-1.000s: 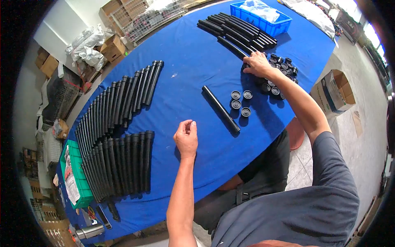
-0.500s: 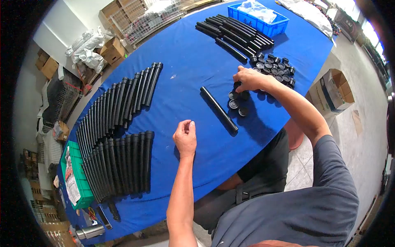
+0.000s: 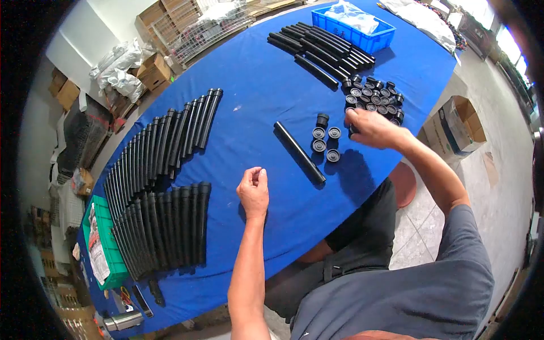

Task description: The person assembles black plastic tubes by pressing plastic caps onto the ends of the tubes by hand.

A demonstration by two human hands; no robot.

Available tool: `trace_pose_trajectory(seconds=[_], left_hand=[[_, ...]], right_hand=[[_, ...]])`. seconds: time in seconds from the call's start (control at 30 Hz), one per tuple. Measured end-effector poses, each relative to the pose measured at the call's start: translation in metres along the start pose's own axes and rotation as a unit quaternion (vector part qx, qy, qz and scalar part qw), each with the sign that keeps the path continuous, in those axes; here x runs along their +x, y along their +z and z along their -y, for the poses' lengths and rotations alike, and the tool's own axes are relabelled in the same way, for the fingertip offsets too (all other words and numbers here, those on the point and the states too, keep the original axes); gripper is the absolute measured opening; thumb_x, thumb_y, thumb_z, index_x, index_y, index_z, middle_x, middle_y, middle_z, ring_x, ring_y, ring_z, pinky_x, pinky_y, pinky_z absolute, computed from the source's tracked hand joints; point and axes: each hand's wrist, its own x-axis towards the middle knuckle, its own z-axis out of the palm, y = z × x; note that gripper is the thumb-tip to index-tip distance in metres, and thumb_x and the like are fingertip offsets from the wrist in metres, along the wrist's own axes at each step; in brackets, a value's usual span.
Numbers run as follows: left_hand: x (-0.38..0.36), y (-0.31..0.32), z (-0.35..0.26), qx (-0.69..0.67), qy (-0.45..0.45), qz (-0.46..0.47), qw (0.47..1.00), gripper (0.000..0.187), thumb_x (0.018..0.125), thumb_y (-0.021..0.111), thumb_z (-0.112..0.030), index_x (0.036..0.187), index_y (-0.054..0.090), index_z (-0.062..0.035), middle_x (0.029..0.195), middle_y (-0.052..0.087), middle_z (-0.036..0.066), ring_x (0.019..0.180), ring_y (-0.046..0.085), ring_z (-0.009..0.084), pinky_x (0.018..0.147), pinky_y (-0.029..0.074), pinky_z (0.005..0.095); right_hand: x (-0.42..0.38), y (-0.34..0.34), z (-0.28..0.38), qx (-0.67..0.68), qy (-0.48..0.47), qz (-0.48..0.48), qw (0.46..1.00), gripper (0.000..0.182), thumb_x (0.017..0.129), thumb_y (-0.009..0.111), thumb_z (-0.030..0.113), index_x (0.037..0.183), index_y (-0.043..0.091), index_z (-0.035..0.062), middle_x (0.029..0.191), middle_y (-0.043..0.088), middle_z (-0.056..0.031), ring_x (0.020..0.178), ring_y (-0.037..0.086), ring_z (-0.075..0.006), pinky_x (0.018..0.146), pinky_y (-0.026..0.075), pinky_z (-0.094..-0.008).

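Observation:
My right hand point(image 3: 375, 128) is at the near edge of a heap of round black caps point(image 3: 371, 97). Its fingers are closed round a black cap point(image 3: 354, 130), mostly hidden under them. A small group of caps point(image 3: 319, 146) lies to the left of it; one of these, a dark cap point(image 3: 322, 119), stands at the far end. Just left of that group a single black tube point(image 3: 299, 153) lies slanted on the blue cloth point(image 3: 243, 136). My left hand point(image 3: 253, 191) rests on the cloth, curled shut, thumb against the fingers, with nothing visible in it.
Rows of capped black tubes point(image 3: 164, 141) and more tubes point(image 3: 170, 226) fill the left side. Loose tubes point(image 3: 320, 48) lie at the far side by a blue crate point(image 3: 368, 38). A green crate point(image 3: 116, 258) and a phone point(image 3: 143, 300) sit near the left edge. A cardboard box point(image 3: 453, 127) stands on the floor.
My right hand has moved right, from the small group of caps to the heap's near edge. The group now shows uncovered, a cap standing at its far end. My left hand has stayed put.

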Motion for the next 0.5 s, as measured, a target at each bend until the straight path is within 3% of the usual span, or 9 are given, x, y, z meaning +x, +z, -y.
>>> trace_pose_trajectory(seconds=[0.07, 0.1, 0.2, 0.23, 0.27, 0.33, 0.4, 0.5], left_hand=[[0.000, 0.001, 0.000, -0.004, 0.003, 0.001, 1.000, 0.015, 0.093, 0.073, -0.014, 0.097, 0.072, 0.0004, 0.077, 0.070, 0.005, 0.064, 0.062, 0.0103, 0.060, 0.051, 0.0281], [0.001, 0.001, 0.000, -0.006, 0.006, 0.002, 1.000, 0.015, 0.094, 0.072, -0.014, 0.098, 0.071, 0.0005, 0.077, 0.070, 0.005, 0.064, 0.062, 0.0104, 0.060, 0.051, 0.0280], [0.031, -0.004, 0.011, -0.066, -0.114, 0.071, 0.989, 0.017, 0.094, 0.071, -0.014, 0.102, 0.070, 0.0011, 0.078, 0.068, 0.004, 0.063, 0.062, 0.0106, 0.058, 0.051, 0.0281], [0.043, -0.003, -0.001, -0.119, -0.131, 0.056, 0.983, 0.019, 0.094, 0.070, -0.013, 0.107, 0.068, 0.0017, 0.078, 0.066, 0.003, 0.062, 0.062, 0.0109, 0.056, 0.051, 0.0281], [0.061, 0.002, 0.010, -0.090, -0.076, 0.026, 0.993, 0.020, 0.094, 0.069, -0.012, 0.109, 0.067, 0.0020, 0.079, 0.067, 0.004, 0.062, 0.062, 0.0110, 0.056, 0.051, 0.0282], [0.096, 0.009, 0.010, 0.021, 0.033, -0.026, 0.999, 0.022, 0.092, 0.069, -0.012, 0.110, 0.067, 0.0021, 0.084, 0.070, 0.010, 0.072, 0.066, 0.0175, 0.068, 0.055, 0.0348], [0.120, 0.014, -0.001, 0.115, 0.033, -0.004, 0.993, 0.030, 0.090, 0.071, -0.015, 0.116, 0.065, -0.0003, 0.103, 0.070, 0.015, 0.093, 0.067, 0.0264, 0.085, 0.054, 0.0404], [0.137, 0.035, 0.036, 0.334, 0.156, -0.082, 0.926, 0.040, 0.090, 0.073, -0.022, 0.124, 0.063, -0.0038, 0.122, 0.065, 0.017, 0.115, 0.060, 0.0316, 0.098, 0.048, 0.0451]], right_hand=[[-0.015, 0.013, 0.013, -0.024, 0.046, 0.041, 0.998, 0.038, 0.083, 0.072, 0.014, 0.113, 0.053, 0.0004, 0.107, 0.058, -0.0200, 0.101, 0.063, -0.0375, 0.083, 0.053, -0.0478], [-0.020, 0.023, 0.014, -0.038, 0.015, 0.043, 0.998, 0.040, 0.084, 0.073, 0.016, 0.115, 0.053, 0.0013, 0.107, 0.057, -0.0189, 0.099, 0.063, -0.0378, 0.082, 0.053, -0.0471], [-0.028, 0.031, 0.011, -0.035, 0.002, 0.102, 0.994, 0.046, 0.085, 0.077, 0.024, 0.116, 0.052, 0.0021, 0.104, 0.059, -0.0166, 0.097, 0.064, -0.0374, 0.081, 0.054, -0.0463], [-0.027, 0.019, 0.017, -0.046, 0.011, 0.107, 0.993, 0.048, 0.085, 0.077, 0.028, 0.117, 0.052, 0.0024, 0.103, 0.060, -0.0166, 0.098, 0.064, -0.0373, 0.081, 0.054, -0.0461], [-0.023, 0.005, 0.022, -0.057, 0.020, 0.114, 0.992, 0.051, 0.085, 0.078, 0.032, 0.118, 0.053, 0.0028, 0.103, 0.061, -0.0165, 0.098, 0.065, -0.0371, 0.081, 0.054, -0.0459], [-0.008, -0.007, 0.013, -0.021, 0.027, 0.042, 0.999, 0.050, 0.088, 0.075, 0.038, 0.121, 0.058, 0.0035, 0.104, 0.064, -0.0163, 0.100, 0.065, -0.0373, 0.083, 0.054, -0.0473], [0.018, -0.008, 0.004, -0.015, 0.009, -0.037, 0.999, 0.044, 0.091, 0.073, 0.037, 0.116, 0.062, 0.0033, 0.107, 0.065, -0.0167, 0.102, 0.065, -0.0376, 0.084, 0.054, -0.0475], [0.064, 0.009, -0.006, -0.034, 0.022, 0.001, 0.999, 0.041, 0.091, 0.070, 0.038, 0.110, 0.066, 0.0017, 0.109, 0.068, -0.0212, 0.105, 0.066, -0.0413, 0.085, 0.056, -0.0504]])
